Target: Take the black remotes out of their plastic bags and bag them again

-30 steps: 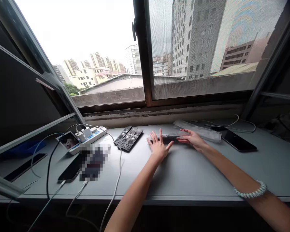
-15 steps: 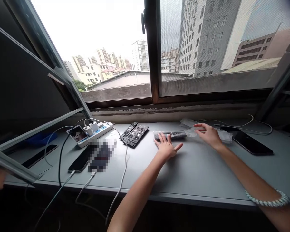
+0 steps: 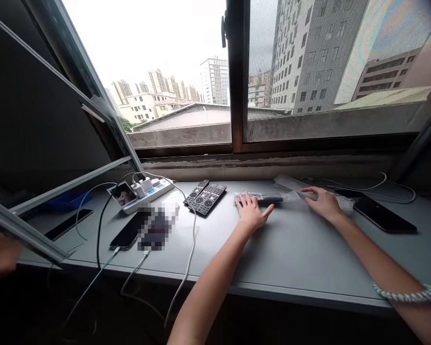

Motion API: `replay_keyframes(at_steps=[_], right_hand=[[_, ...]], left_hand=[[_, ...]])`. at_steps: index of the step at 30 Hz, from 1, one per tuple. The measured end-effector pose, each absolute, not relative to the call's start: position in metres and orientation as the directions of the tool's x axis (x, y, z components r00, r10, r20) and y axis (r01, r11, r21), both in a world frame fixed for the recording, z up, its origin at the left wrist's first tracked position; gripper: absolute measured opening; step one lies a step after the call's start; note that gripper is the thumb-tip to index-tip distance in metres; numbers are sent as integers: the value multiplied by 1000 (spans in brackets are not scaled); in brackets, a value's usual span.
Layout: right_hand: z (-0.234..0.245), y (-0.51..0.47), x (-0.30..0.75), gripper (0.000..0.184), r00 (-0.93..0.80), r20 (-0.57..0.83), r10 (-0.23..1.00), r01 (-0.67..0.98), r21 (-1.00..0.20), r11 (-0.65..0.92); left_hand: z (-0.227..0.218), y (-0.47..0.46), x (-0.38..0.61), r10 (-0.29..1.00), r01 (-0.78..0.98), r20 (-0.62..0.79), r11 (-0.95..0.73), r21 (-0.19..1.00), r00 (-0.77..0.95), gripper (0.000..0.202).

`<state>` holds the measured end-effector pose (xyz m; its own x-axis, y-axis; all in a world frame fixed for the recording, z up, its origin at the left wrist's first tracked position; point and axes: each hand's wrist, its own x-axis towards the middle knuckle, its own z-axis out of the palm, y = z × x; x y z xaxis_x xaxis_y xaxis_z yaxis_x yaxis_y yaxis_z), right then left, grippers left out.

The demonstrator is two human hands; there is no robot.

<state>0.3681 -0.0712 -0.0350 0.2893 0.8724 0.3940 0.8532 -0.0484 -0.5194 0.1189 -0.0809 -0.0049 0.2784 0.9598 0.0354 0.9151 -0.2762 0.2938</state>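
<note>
My left hand (image 3: 250, 213) lies with spread fingers on a dark remote control (image 3: 271, 198) in a clear plastic sleeve, flat on the desk. The fingers cover its left part. To the right, my right hand (image 3: 323, 203) hovers low by the loose end of the sleeve (image 3: 292, 196). Its thumb and forefinger are apart, with clear plastic near them; a firm hold does not show. Another clear plastic bag (image 3: 345, 204) lies partly hidden behind this hand. Left of my left hand, several bare black remotes (image 3: 210, 199) lie side by side.
A black phone (image 3: 384, 215) lies at the right. On the left are a power strip (image 3: 149, 194) with chargers, a plugged-in phone (image 3: 127, 232), a blurred-out device (image 3: 156, 230) and a white cable (image 3: 192, 244) over the desk edge. Another person's blurred hand (image 3: 0, 251) shows far left.
The view has swung slightly left. My right hand has shifted a little right along the plastic. My left hand stays on the sleeved remote.
</note>
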Motion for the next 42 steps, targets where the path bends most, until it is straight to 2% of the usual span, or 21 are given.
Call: replay_keyframes(at_steps=[6,11,19,22,25,27,29,31,35,39,42], right_hand=[[-44,-68,375,33,324,412,851,854,-514,-77],[-48,-66,380,28,348,401,847,819,-569,-67],[-39,-74,376,23,367,391,844,803,-591,-76],[-33,-78,372,24,399,434,808,806,-585,-84],[-23,-81,364,26,462,516,721,791,-608,-72],[-16,-82,357,27,481,571,665,772,-636,-12],[-9,-83,348,27,467,617,634,752,-654,83],[-5,-85,341,27,451,636,627,755,-646,111],[0,-88,331,27,447,642,623,761,-639,113],[4,-91,321,27,447,653,611,723,-666,183],[6,-95,310,23,315,649,692,725,-635,266]], left_hand=[[-9,-72,113,954,906,56,-297,302,294,87],[-12,-64,104,958,900,74,-284,330,276,79],[-13,-54,94,949,858,135,-315,407,284,54],[-4,-50,90,956,858,157,-291,423,247,45],[6,-43,81,968,886,227,-200,419,111,39],[10,-38,73,965,902,258,-67,426,-51,39],[13,-35,64,944,893,240,101,438,-225,44],[12,-33,57,923,874,197,220,433,-330,50],[9,-30,48,920,875,159,270,401,-357,52],[8,-25,47,907,861,163,294,414,-388,51],[9,-24,47,901,849,144,319,421,-410,53]])
